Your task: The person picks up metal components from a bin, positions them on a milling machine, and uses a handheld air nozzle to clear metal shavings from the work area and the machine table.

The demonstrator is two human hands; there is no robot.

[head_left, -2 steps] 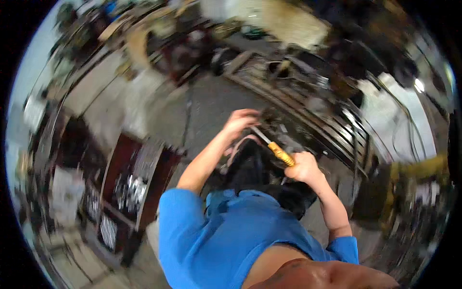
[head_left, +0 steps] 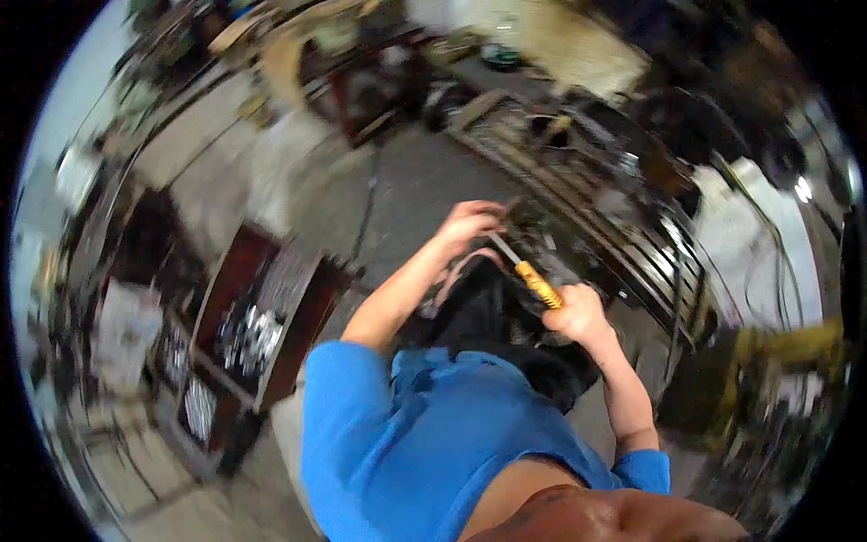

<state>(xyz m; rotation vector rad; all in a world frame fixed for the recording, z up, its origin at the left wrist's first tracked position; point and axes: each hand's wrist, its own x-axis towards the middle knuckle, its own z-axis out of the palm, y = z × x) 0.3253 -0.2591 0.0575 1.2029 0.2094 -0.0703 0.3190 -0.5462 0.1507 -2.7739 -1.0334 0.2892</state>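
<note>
My right hand (head_left: pixel 581 313) is closed around the lower end of a rod-shaped piece with a yellow, dark-marked body (head_left: pixel 539 285) and a thin grey metal shaft. The shaft slants up and left toward my left hand (head_left: pixel 471 223). Bent fingers on that left hand come together by the shaft's far end. Something small and dark shows at the fingertips, too blurred to name. Below the hands lie my dark-clad legs (head_left: pixel 470 307), with dark blurred items around them.
At left stands a dark reddish bin (head_left: pixel 242 262) with shiny metal parts inside. A slatted metal rack (head_left: pixel 623 230) runs diagonally beyond my hands, with cluttered equipment on it. A white panel (head_left: pixel 759 239) with hanging cables is at right, a yellow-edged block (head_left: pixel 736 379) below it.
The whole view has shifted, so the surroundings sit slightly farther right. Both hands keep nearly the same pose around the yellow-bodied piece.
</note>
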